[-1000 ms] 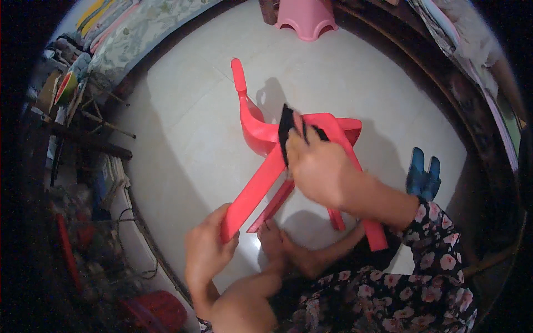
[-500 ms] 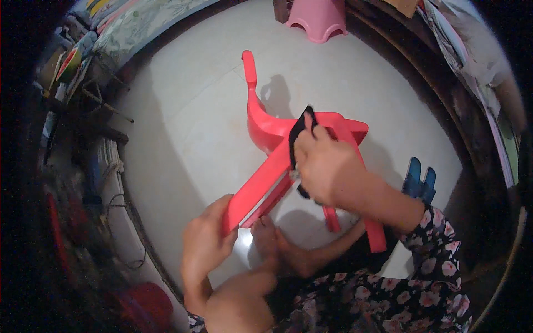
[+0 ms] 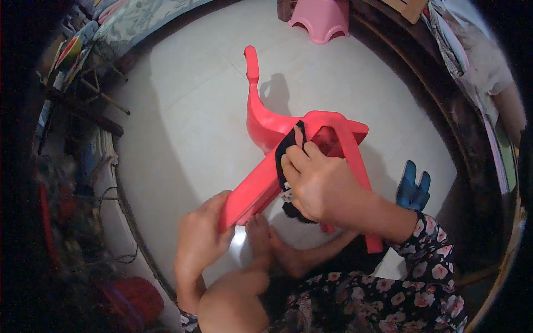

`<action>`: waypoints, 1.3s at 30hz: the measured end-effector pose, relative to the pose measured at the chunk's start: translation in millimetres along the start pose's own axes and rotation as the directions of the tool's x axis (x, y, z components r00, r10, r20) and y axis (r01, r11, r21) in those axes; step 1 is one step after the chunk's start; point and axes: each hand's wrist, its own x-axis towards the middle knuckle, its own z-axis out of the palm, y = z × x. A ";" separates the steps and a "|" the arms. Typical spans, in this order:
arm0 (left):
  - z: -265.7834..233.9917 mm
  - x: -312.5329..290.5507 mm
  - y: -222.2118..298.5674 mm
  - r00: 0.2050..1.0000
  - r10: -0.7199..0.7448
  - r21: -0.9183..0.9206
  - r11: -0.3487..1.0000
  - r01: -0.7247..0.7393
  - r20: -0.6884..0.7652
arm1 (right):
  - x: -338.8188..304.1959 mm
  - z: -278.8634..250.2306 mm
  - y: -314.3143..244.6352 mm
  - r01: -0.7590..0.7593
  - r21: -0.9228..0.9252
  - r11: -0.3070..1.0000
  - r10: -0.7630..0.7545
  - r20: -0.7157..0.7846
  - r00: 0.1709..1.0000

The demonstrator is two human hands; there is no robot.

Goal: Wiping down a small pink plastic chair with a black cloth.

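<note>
A red plastic child's chair (image 3: pixel 252 191) lies tipped on the floor, its legs toward me and a curved part with a narrow upright end reaching away. My left hand (image 3: pixel 201 238) is closed around the near end of one leg. Farther up that same leg, my right hand (image 3: pixel 323 180) pinches a black cloth (image 3: pixel 284 155) with paler patches and presses it against the red plastic. Part of the cloth hangs below my fingers, above the floor. My right hand and forearm hide some of the chair's underside and another leg.
Blue slippers (image 3: pixel 412 191) lie right of the chair. At the far side stands a pink plastic stool (image 3: pixel 319 22). A red bucket (image 3: pixel 133 299) is at lower left, near cluttered shelves. My bare foot (image 3: pixel 258 236) rests just below the chair leg.
My right hand has slid the cloth along the leg, a little toward me and left. My left hand keeps its hold, and the chair has barely shifted.
</note>
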 end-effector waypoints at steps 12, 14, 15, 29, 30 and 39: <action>2.4 1.6 -0.5 0.999 0.016 0.020 1.000 -0.016 -0.031 | 0.6 5.4 2.9 0.057 0.065 0.996 -0.055 -0.030 0.998; 3.3 1.6 -0.1 1.000 0.000 0.026 1.000 0.001 -0.023 | 4.0 -2.2 -4.0 0.020 0.102 0.995 -0.022 0.017 1.000; 3.0 1.4 2.3 1.000 -0.021 0.030 0.999 0.022 -0.019 | 4.3 -6.0 -4.3 -0.011 0.138 0.990 0.002 0.065 0.998; 0.7 5.0 4.2 1.000 -0.017 0.014 1.000 0.017 -0.010 | 15.0 -7.1 -5.8 0.001 0.085 0.996 -0.015 0.162 0.987; 0.8 4.0 4.8 0.999 -0.031 0.016 0.999 0.032 -0.008 | 15.0 -8.1 -1.2 -0.001 0.086 0.996 -0.013 0.158 0.987; -5.3 -4.1 1.2 0.995 -0.075 0.061 0.996 0.071 0.061 | 4.1 -13.2 39.9 -0.204 -0.102 0.974 0.219 0.167 0.961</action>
